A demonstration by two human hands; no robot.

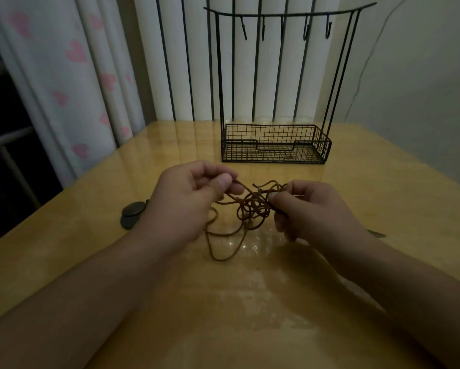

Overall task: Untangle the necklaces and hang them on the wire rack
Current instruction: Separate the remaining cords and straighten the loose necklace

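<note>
the necklaces [252,209] are a knot of thin brown cord, matte and round like waxed string, bunched in tight loops just above the table [250,302] at centre, with a long slack loop trailing toward the near side onto the wood. the left hand [186,201] pinches one strand between thumb and forefinger at the left of the tangle; the right hand [311,209] pinches the knot's right side with curled fingertips, so both grips are narrow and closed on cord. to my eye the task is at its early stage: the cords are still snarled together, none looks freed, and all the hooks [306,30] on the wire rack [275,145] hang bare, so the separating and all the hanging remain. the rack stands on the far side, thin black wire with a mesh basket at its foot and a top bar bent in a shallow curve. left of the left wrist lie dark, dull round pendants [131,213], seemingly metal discs. the table is glossy honey-coloured wood with soft reflections.
</note>
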